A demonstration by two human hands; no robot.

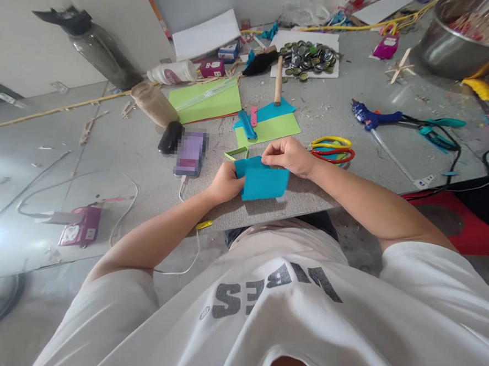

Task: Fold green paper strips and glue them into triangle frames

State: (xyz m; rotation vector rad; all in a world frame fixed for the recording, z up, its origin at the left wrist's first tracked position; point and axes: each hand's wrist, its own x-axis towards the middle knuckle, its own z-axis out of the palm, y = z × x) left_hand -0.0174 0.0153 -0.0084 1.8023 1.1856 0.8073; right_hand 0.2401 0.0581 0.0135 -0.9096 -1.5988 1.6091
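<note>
A sheet of blue paper (266, 184), curved over on itself, is held just above the table's front edge. My left hand (225, 183) is closed on its left side, with the thumb over the paper. At its top edge, the fingers of my right hand (288, 157) pinch the same sheet. Beyond my hands lie a blue cutter-like tool (247, 125) and a small pink piece (254, 116) on green paper (272, 130). A folded green strip (236, 153) rests behind the blue sheet. Scissors (333, 148) with yellow and red handles lie beside my right wrist.
A phone (191, 153) with a cable and a black oval object (171, 137) lie to the left. Further back are a dark bottle (105, 53), a hammer (279, 80) and a pile of bottle caps (308, 59). A blue glue gun (373, 114) and metal pot (451, 46) occupy the right.
</note>
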